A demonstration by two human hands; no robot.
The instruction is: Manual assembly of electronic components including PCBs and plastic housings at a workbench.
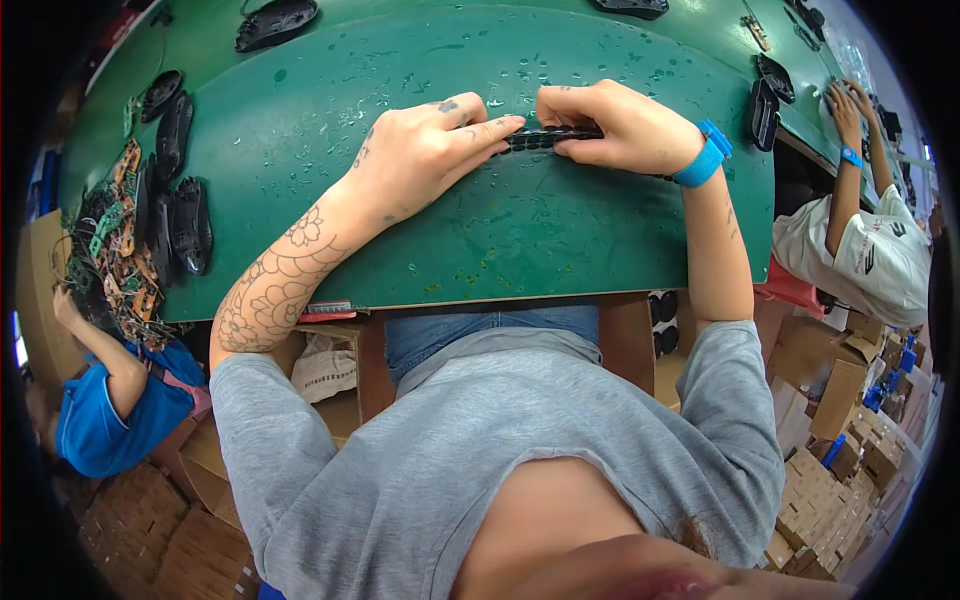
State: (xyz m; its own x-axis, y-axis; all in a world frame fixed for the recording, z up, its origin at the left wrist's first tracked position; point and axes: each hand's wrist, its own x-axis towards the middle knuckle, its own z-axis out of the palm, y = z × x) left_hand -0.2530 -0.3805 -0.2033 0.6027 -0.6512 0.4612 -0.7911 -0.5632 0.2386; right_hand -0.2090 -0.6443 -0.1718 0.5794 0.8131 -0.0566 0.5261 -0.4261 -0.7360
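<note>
Between my two hands, just above the green table (380, 260), is a narrow black strip with rows of small rounded segments (535, 139); its exact kind does not show. My left hand (430, 142) pinches its left end, fingers stretched toward the right. Closed round the other end is my right hand (622, 128), thumb below and fingers bent above. A blue band (705, 158) circles my right wrist. Parts of the strip are hidden behind my fingers.
Black plastic housings (190, 225) lie along the table's left side beside a heap of circuit boards and wires (120, 240). More housings (762, 115) lie at the right edge. Co-workers sit on both sides, one in a blue shirt (120, 410). Water drops dot the tabletop.
</note>
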